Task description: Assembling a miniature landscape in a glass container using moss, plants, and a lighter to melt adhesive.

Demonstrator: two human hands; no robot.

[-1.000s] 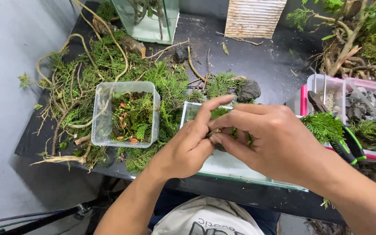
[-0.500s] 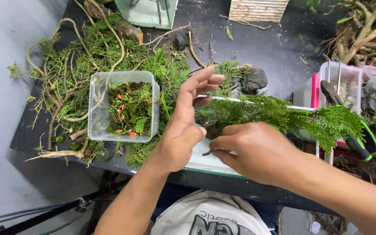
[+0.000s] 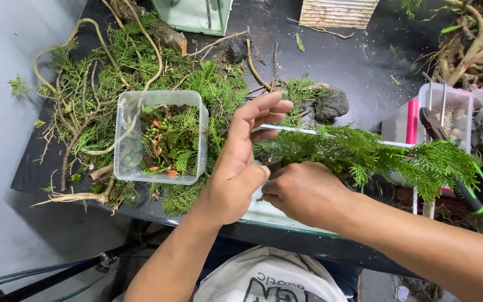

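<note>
A long green conifer sprig [image 3: 375, 154] lies across a glass tank [image 3: 286, 215] at the table's front edge. My right hand [image 3: 303, 193] is closed on the sprig's stem end, knuckles up. My left hand [image 3: 241, 162] stands beside it with fingers spread and upright, its thumb touching the stem by the right hand. A clear plastic tub [image 3: 160, 137] holding moss and small orange bits sits just left of my left hand.
Roots and green cuttings [image 3: 90, 95] cover the dark table's left side. A dark rock [image 3: 331, 103] lies behind the tank. At right a clear bin [image 3: 454, 109] holds stones, with green-handled pliers [image 3: 465, 179] at its edge. Another glass tank [image 3: 197, 14] and a ribbed board [image 3: 339, 11] stand at the back.
The hands were pressed together over the tank a second ago. The right hand has since drawn the long sprig out to the right, and the left hand's fingers have spread.
</note>
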